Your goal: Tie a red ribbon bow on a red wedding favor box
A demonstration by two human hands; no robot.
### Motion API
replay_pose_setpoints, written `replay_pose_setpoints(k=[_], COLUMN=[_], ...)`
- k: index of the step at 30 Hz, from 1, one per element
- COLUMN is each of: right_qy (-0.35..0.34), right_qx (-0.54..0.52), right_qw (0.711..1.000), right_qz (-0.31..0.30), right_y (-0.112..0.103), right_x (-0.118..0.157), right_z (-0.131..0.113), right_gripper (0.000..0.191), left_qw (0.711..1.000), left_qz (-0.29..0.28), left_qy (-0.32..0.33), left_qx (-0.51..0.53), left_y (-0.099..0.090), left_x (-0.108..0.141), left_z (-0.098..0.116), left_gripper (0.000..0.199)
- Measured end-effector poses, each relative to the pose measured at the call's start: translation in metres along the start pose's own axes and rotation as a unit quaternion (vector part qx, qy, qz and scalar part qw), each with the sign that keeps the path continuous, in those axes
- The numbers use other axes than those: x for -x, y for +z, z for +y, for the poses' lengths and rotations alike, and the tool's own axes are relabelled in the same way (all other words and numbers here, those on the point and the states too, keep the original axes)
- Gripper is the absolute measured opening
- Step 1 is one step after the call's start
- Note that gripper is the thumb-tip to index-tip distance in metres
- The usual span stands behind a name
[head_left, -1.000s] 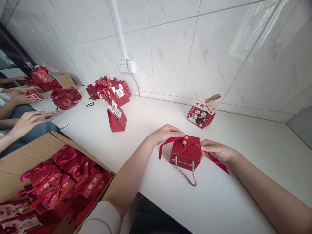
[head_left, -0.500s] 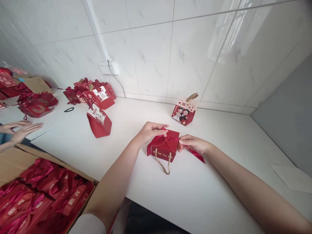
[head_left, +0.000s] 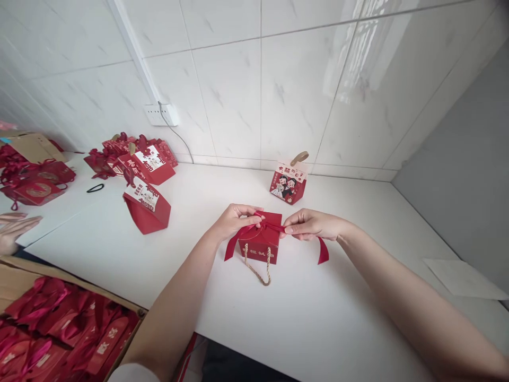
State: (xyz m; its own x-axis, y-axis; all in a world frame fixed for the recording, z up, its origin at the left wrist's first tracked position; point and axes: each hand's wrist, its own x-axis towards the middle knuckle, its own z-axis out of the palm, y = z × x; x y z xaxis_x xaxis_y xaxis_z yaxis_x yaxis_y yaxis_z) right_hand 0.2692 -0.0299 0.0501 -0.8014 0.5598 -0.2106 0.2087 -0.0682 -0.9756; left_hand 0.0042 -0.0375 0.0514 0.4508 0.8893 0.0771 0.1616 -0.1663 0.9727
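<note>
A small red gift box (head_left: 258, 253) stands on the white table, its gold rope handle (head_left: 256, 274) hanging down the near side. Across its top runs a red ribbon (head_left: 323, 251), one tail draped at the left and the other dangling below my right hand. At the top left of the box, my left hand (head_left: 237, 222) pinches the ribbon near its crossing. My right hand (head_left: 312, 225) is closed on the ribbon just off the box's right side. Fingertips partly hide the crossing.
Behind stands a red box with a cartoon couple (head_left: 288, 183). Red boxes with white labels (head_left: 147, 206) and a black loop (head_left: 95, 188) lie leftward. A carton (head_left: 75, 286) of red boxes is at lower left. Another person's hands (head_left: 18, 231) rest at the left edge.
The view has turned slightly right. My right hand has changed its grip on the ribbon, whose right tail now hangs below it. My left hand stays at the ribbon's crossing.
</note>
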Motion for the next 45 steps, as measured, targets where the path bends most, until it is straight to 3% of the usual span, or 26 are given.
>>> replay_pose_setpoints(k=[3, 9, 19, 23, 31, 38, 45], right_qy=[-0.012, -0.126, -0.197, -0.197, -0.147, -0.096, -0.019], right_qx=[0.013, -0.02, -0.013, 0.009, 0.118, 0.153, 0.194], right_qw=[0.999, 0.989, 0.979, 0.98, 0.981, 0.983, 0.977], right_qz=[-0.034, 0.074, 0.05, 0.033, 0.055, 0.032, 0.082], right_y=[0.0, 0.004, 0.005, 0.003, 0.005, 0.004, 0.006], right_x=[0.007, 0.005, -0.004, -0.002, 0.005, 0.016, 0.034], right_z=[-0.008, -0.012, 0.003, 0.003, -0.016, -0.025, -0.038], right_gripper=[0.032, 0.027, 0.02, 0.023, 0.026, 0.029, 0.034], left_qw=[1.0, 0.997, 0.999, 0.999, 0.995, 0.997, 0.996], left_qz=[-0.019, -0.035, -0.038, -0.031, 0.018, 0.019, 0.03], left_qy=[-0.015, -0.018, 0.008, 0.018, 0.048, 0.044, 0.044], left_qx=[0.015, 0.072, 0.026, 0.005, -0.088, -0.059, -0.077], left_y=[0.008, 0.022, 0.021, 0.024, 0.02, 0.024, 0.026], left_x=[0.0, -0.001, -0.003, -0.003, -0.002, -0.004, -0.003], left_z=[0.0, -0.001, -0.003, -0.001, 0.006, -0.001, -0.001], left_gripper=[0.022, 0.021, 0.021, 0.02, 0.019, 0.023, 0.022])
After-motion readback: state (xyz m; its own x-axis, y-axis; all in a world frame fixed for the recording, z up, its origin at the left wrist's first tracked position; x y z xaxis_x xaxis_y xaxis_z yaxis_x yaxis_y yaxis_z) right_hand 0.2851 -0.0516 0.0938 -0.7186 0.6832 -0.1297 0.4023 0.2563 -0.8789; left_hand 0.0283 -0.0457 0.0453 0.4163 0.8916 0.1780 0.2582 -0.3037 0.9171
